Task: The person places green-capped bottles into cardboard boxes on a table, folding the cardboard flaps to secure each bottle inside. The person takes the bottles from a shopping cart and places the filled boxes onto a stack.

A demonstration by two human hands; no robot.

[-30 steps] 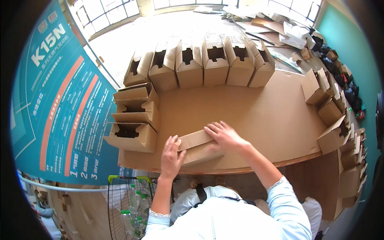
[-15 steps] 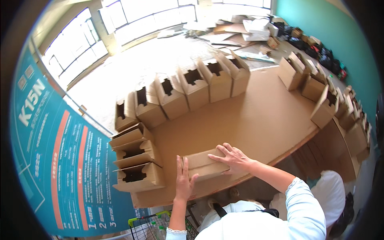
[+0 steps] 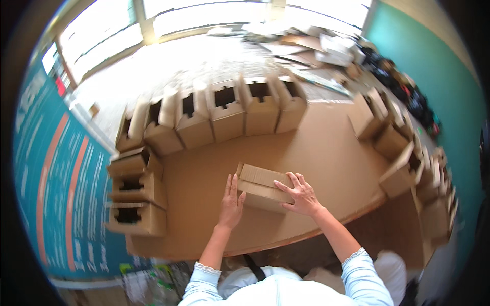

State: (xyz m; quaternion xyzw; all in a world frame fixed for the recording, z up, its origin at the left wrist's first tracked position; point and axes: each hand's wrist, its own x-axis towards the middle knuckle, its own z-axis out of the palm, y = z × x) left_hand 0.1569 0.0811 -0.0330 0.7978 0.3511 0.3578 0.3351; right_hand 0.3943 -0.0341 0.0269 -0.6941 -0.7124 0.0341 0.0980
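A closed brown cardboard box (image 3: 263, 186) lies slantwise on the cardboard-covered table (image 3: 204, 224), between my hands. Along its left end my left hand (image 3: 233, 201) rests with straight fingers, the thumb near the front side. My right hand (image 3: 300, 195) grips the other end, fingers spread over the top and thumb on the front face. Whether the box's underside touches the table all along, I cannot tell.
Open-topped cardboard boxes (image 3: 224, 115) line the table's far edge, and more boxes (image 3: 138, 219) stand at the left. Further boxes (image 3: 403, 173) crowd the right. A blue-green printed banner (image 3: 61, 178) rises at left. Flattened cardboard and black bags (image 3: 403, 84) lie beyond.
Both hands have shifted the box away from the front edge and rightward from the left boxes. It has turned clockwise. The whole view has swung too.
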